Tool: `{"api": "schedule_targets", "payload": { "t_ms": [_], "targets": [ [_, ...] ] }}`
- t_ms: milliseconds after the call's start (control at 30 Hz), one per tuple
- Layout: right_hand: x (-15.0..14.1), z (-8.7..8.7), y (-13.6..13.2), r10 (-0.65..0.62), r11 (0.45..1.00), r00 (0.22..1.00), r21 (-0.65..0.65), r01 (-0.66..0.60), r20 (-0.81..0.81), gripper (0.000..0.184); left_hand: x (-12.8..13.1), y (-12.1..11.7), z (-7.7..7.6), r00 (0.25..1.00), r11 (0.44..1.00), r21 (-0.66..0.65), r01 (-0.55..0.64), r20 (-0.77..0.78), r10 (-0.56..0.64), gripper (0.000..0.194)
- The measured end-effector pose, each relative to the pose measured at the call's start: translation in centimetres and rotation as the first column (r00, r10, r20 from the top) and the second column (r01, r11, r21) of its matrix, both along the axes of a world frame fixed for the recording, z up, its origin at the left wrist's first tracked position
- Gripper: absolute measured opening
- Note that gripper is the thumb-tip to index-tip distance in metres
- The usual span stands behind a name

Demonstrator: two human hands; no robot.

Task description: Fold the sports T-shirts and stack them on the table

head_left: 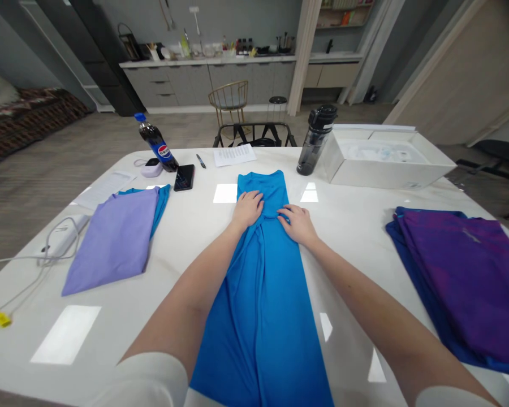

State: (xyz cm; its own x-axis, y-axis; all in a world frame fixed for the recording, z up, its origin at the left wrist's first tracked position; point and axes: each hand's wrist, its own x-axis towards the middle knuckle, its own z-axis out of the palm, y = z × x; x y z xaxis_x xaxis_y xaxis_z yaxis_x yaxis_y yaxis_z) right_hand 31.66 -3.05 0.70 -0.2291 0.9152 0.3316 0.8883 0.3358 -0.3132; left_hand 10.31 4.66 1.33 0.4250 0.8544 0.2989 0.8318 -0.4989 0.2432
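A long blue garment (282, 282) lies lengthwise on the white table in front of me, with a creased ridge down its middle and its near end running out of view at the bottom. Its far part (265, 182) is smooth and flat, bounded by a cross fold. My left hand (248, 209) rests on the cloth near the left side of that fold, fingers stretched forward. At the fold's right edge, my right hand (299, 225) touches the fabric with its fingers apart and slightly bent. Neither hand visibly grips the cloth.
Folded lilac and blue clothes (114, 237) lie left; folded purple and navy clothes (470, 277) lie right. Beyond are a cola bottle (156, 141), a phone (184, 177), a paper sheet (235, 155), a dark tumbler (316, 141) and a white box (377, 169). A power strip (63, 236) trails cable.
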Motion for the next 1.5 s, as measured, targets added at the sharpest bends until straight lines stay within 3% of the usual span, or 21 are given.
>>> {"api": "schedule_targets", "payload": {
  "t_ms": [167,467,600,733,867,1000,1200,1333,1500],
  "targets": [
    [0.0,0.2,-0.2,0.031,1.000,1.000,0.003,-0.031,0.001,0.031,-1.0,-3.0,0.0,0.998,0.999,-0.027,0.030,0.050,-0.028,0.040],
    [-0.1,-0.1,0.1,0.027,1.000,0.999,0.008,-0.026,-0.020,0.033,-5.7,-13.0,-0.3,0.994,0.982,-0.183,0.034,-0.099,-0.053,0.059],
    [-0.2,0.1,-0.5,-0.021,0.998,0.998,0.053,0.025,-0.064,0.035,-5.8,-14.2,-0.1,0.988,0.985,-0.171,-0.016,-0.155,-0.010,0.059],
    [-1.1,0.7,-2.8,-0.096,0.991,0.987,0.079,0.107,-0.130,0.034,-5.6,-14.1,0.2,0.987,0.980,-0.199,-0.010,-0.157,-0.021,0.059],
    [-2.9,1.3,-6.6,-0.034,0.999,0.988,0.019,0.037,-0.149,0.029,-5.4,-14.1,0.5,0.991,0.985,-0.171,-0.027,-0.131,0.004,0.054],
    [-4.8,1.9,-10.2,0.055,0.998,0.994,-0.027,-0.057,-0.096,0.026,-5.2,-15.8,2.0,0.984,0.987,-0.110,-0.118,-0.149,0.101,0.042],
    [-6.6,3.5,-12.7,0.115,0.992,0.993,-0.060,-0.115,-0.007,0.023,-8.5,-23.8,4.6,0.938,0.946,-0.148,-0.287,-0.244,0.246,0.043],
    [-8.9,4.5,-12.9,0.158,0.985,0.984,-0.078,-0.151,0.085,0.029,-12.0,-29.3,4.8,0.908,0.914,-0.186,-0.360,-0.296,0.297,0.039],
    [-13.2,5.1,-13.2,0.272,0.960,0.943,-0.123,-0.252,0.194,0.037,-14.6,-33.0,4.7,0.818,0.849,-0.127,-0.513,-0.374,0.438,0.041]
  ]
}}
